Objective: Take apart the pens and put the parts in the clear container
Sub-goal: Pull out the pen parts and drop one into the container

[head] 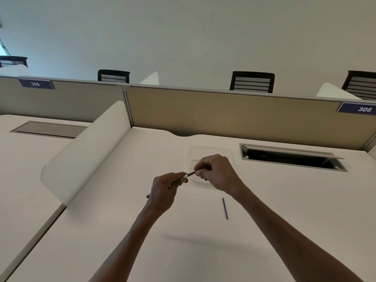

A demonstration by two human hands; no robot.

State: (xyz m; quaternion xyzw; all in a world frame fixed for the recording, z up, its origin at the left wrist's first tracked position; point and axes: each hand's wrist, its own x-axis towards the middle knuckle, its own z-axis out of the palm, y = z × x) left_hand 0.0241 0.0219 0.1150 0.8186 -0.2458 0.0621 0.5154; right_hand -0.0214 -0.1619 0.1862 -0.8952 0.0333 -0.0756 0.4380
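Both hands hold one dark pen (190, 173) above the white desk (142, 231). My left hand (165, 190) grips its barrel, whose rear end sticks out below the fist. My right hand (215, 171) pinches the front end, where a pale band shows between the hands. The clear container (211, 152) sits on the desk just behind and partly under my hands, its contents not visible. A second dark pen or thin pen part (225, 208) lies alone on the desk, near my right forearm.
An open cable hatch (291, 158) is in the desk at the right. A white curved divider (85, 151) borders the left side, a tan partition (223, 112) the back, with label 305 (364, 109). Chairs stand beyond.
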